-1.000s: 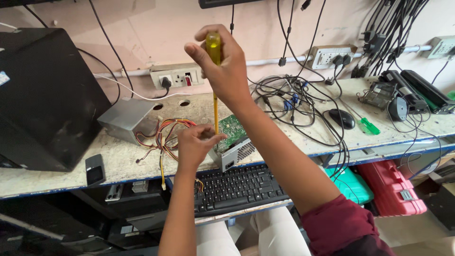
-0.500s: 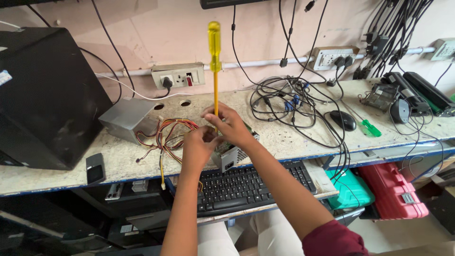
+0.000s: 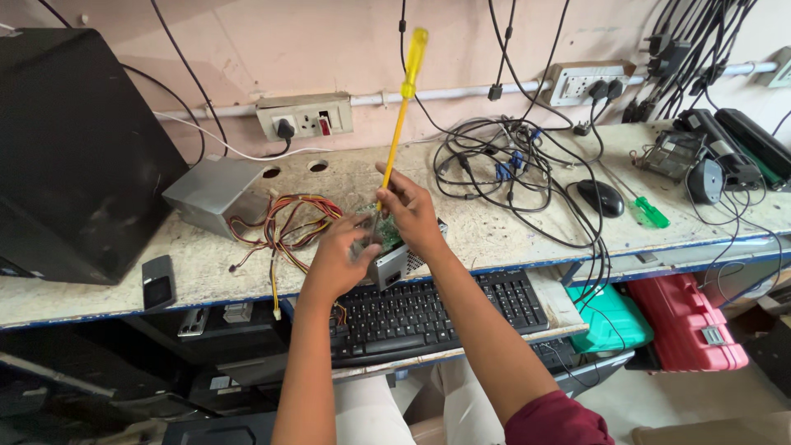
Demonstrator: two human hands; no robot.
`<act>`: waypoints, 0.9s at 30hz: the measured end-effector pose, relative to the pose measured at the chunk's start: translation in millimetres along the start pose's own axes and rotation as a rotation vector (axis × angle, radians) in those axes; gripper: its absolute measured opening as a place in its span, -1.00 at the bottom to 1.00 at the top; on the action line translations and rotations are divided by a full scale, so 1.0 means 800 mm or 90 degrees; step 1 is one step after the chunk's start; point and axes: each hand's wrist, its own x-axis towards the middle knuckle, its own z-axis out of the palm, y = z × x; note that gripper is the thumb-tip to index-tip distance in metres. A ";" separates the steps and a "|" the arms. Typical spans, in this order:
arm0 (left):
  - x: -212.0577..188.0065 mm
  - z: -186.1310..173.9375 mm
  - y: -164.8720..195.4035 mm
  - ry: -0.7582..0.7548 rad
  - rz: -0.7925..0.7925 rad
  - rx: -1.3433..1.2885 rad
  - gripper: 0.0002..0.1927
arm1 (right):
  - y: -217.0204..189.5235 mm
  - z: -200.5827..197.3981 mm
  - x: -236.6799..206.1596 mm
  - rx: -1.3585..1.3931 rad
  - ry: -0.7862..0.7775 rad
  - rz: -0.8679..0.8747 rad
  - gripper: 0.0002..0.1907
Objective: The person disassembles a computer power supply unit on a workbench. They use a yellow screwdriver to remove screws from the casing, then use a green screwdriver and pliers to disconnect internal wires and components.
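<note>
Right grip [image 3: 409, 210] stays clamped low on the yellow screwdriver [image 3: 401, 107], now tilted right.

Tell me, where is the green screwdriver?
In the head view, the green screwdriver lies on the right side of the workbench, just right of the black mouse, far from both hands.

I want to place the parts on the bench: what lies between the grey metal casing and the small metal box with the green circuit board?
In the head view, a bundle of coloured wires lies between the grey metal casing and the small metal box.
</note>
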 end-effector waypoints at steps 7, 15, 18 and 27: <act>-0.012 -0.006 -0.012 -0.055 -0.059 -0.026 -0.76 | 0.002 -0.002 0.001 0.060 0.014 -0.003 -0.48; -0.024 0.012 -0.035 -0.006 -0.044 -0.139 -0.82 | 0.003 -0.010 0.002 0.107 0.094 0.031 -0.49; -0.031 0.017 -0.052 -0.009 -0.042 -0.176 -0.82 | 0.008 -0.008 -0.001 0.101 0.096 0.030 -0.50; -0.041 0.033 -0.086 0.047 -0.003 -0.257 -0.82 | 0.024 0.002 0.005 0.036 0.101 0.023 -0.57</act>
